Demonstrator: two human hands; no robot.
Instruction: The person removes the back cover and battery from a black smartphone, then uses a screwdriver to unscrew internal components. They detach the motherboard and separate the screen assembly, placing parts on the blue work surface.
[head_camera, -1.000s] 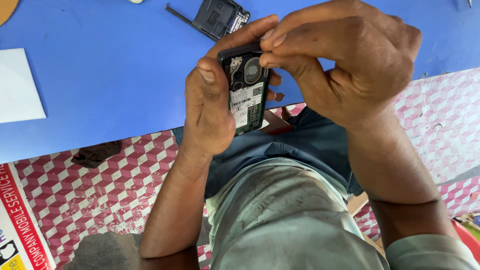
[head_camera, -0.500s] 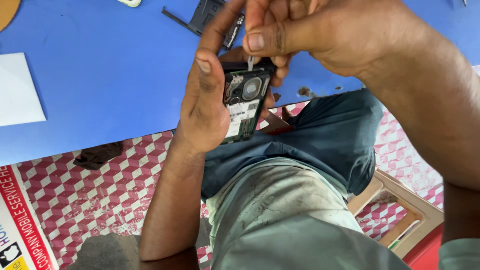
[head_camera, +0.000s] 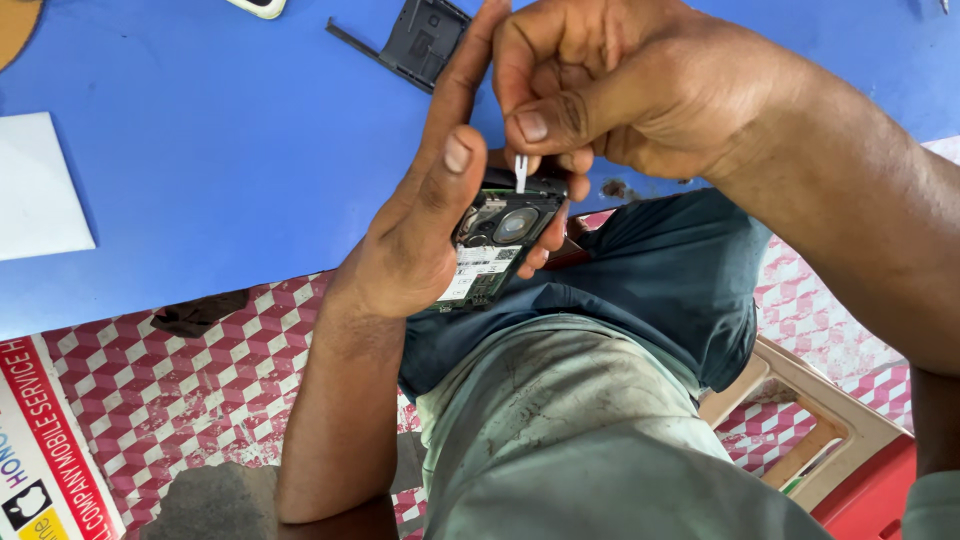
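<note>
A small phone repair stall, by the look of it. Blue worktable (head_camera: 230, 170) as the bench, with a black phone back cover (head_camera: 425, 38) lying loose near its far edge and a white sheet (head_camera: 35, 185) at its left end. Below the table, a red-and-white chequered floor (head_camera: 190, 380), a printed service banner (head_camera: 50, 450) and a plastic chair (head_camera: 800, 420).

An opened black phone (head_camera: 497, 250), back cover off, circuit board and round camera lens exposed, held tilted; a thin white tool (head_camera: 521, 172) touches its top edge
</note>
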